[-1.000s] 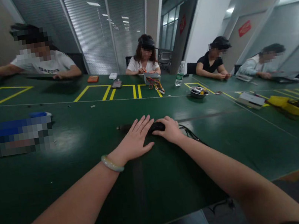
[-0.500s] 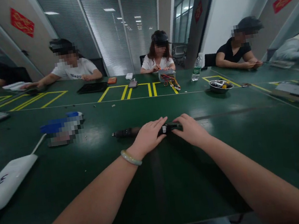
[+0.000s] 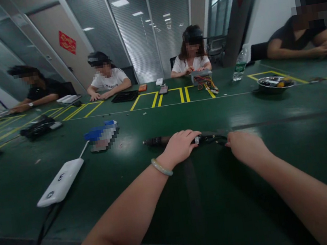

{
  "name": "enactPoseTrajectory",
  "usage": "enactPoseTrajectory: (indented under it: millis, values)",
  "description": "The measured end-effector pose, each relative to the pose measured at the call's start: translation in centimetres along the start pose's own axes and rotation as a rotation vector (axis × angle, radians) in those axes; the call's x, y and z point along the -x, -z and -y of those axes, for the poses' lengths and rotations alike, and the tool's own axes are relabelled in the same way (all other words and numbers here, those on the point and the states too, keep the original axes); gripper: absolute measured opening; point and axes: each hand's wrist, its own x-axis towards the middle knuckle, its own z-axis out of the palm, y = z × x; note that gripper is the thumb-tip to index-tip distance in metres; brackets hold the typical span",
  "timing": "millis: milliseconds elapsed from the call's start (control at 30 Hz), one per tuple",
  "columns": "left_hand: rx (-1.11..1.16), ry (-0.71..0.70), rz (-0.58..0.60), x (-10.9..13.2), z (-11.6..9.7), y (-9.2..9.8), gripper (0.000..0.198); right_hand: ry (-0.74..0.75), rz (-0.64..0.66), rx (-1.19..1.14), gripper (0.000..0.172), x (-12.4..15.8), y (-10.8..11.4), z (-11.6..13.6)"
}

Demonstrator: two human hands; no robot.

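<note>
The long green table (image 3: pixel 181 115) fills most of what lies in front of me, its far half marked out with yellow lines (image 3: pixel 186 94). Several people sit around it: one in a lettered white shirt (image 3: pixel 110 79), one in a plain white top (image 3: pixel 176 65), someone in black (image 3: pixel 292 39) off to the right, another in dark clothes (image 3: pixel 46 89) to the left. On the near side, two bare forearms reach in. The right hand (image 3: pixel 247 147) is curled closed, fingertips at a black cable (image 3: pixel 213 137); exactly how they hold it I can't make out. The left hand (image 3: pixel 181 146) is palm-down, gripping a slim dark tool (image 3: pixel 154 141), fingers over the far side and thumb on the near one. That tool lies flat on the table, narrow tip to the left, the cable at its other end. Beyond sits a black tray (image 3: pixel 125 97) near the far edge. A white block (image 3: pixel 61 180) rests left of the arms, corded to a blurred, partly blue item (image 3: pixel 102 135). A metal bowl (image 3: pixel 271 89) of small parts stands past the right hand, with an upright plastic bottle (image 3: pixel 239 66) behind. Smaller again, an orange case (image 3: pixel 142 88) beside the tray, and a pale bangle (image 3: pixel 161 167) on the left wrist
</note>
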Motion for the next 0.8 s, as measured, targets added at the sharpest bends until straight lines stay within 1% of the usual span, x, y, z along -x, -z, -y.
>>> enactPoseTrajectory:
  millis: [200,267,367,433,600,700,800]
  values:
    - [0.054,-0.037,0.095,0.3,1.0,1.8,0.041,-0.09,-0.231,-0.142,0.019,-2.3,-0.3,-1.7]
    - [0.058,-0.041,0.125,0.5,1.2,2.4,0.041,-0.094,-0.272,-0.193,0.018,-2.7,0.0,-2.0]
    - [0.036,-0.036,0.137,0.6,1.0,2.9,0.038,-0.009,-0.226,-0.247,0.016,-2.5,0.4,-1.5]
    - [0.023,-0.039,0.113,0.6,0.4,2.8,0.037,0.054,-0.187,-0.27,0.015,-2.1,0.6,-0.7]
    - [-0.01,-0.048,-0.002,0.1,-1.5,1.1,0.03,0.139,-0.143,-0.288,0.009,-1.5,0.7,0.6]
    - [-0.032,-0.018,-0.02,-0.3,-2.1,-0.1,0.024,0.175,-0.125,-0.287,0.006,-1.4,0.6,1.0]
    - [-0.039,-0.004,-0.023,-0.7,-2.0,-0.8,0.02,0.204,-0.119,-0.294,0.007,-1.1,0.7,1.4]
